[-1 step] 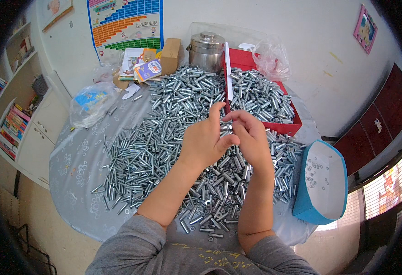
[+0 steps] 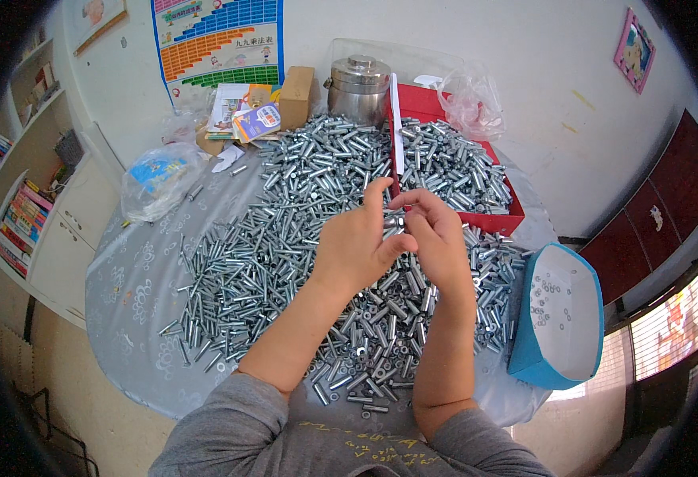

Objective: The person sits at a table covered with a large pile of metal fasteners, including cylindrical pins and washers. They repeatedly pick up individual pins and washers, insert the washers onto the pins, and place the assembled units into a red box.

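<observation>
My left hand (image 2: 354,245) hovers over a broad heap of metal bolts and sleeves (image 2: 245,262). Its index finger points up and its thumb reaches toward the right hand; the other fingers curl behind, mostly hidden. Close against it, my right hand (image 2: 443,248) has bent fingers drawn in toward its thumb. A small shiny metal piece (image 2: 397,222) shows in the gap between the two hands. Its exact kind, and how each hand grips it, is partly covered by the fingers. Loose nuts and washers (image 2: 362,354) lie among the bolts below my wrists.
A red box (image 2: 512,208) full of bolts stands behind my hands. On the right is a blue fabric bin (image 2: 559,374) with small rings inside. A steel pot (image 2: 358,91), a cardboard box (image 2: 295,97) and a plastic bag (image 2: 160,179) sit toward the table's back.
The right fingers and the small metal piece between the hands have shifted very slightly. Everything else looks the same.
</observation>
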A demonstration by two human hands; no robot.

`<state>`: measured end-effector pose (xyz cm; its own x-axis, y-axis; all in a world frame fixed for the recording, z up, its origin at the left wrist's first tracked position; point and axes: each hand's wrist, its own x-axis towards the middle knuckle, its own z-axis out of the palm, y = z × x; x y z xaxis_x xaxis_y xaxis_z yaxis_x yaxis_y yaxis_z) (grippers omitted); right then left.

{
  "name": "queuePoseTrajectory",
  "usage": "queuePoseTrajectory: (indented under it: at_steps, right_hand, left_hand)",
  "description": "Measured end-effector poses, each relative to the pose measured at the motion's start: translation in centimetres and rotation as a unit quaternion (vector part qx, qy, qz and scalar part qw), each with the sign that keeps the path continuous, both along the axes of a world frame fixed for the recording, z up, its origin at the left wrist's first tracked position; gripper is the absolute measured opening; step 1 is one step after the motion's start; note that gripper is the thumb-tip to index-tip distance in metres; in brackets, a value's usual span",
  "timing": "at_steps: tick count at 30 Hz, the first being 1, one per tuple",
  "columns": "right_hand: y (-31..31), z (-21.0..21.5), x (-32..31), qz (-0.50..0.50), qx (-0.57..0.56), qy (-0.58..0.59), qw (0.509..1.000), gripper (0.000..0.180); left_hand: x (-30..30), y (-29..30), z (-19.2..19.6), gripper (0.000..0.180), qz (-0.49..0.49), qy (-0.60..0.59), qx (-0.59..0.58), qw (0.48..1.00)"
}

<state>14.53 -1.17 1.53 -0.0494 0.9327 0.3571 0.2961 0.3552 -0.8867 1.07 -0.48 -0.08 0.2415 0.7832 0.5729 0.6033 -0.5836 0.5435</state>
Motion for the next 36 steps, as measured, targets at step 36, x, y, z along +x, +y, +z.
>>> queuePoseTrajectory:
  at_steps: [36]
  right_hand:
    - [-0.3, 0.3, 0.1, 0.042, -0.041, 0.014, 0.998, 0.032]
  left_hand:
    - [0.1, 0.2, -0.2, 0.095, -0.005, -0.024, 0.003, 1.000]
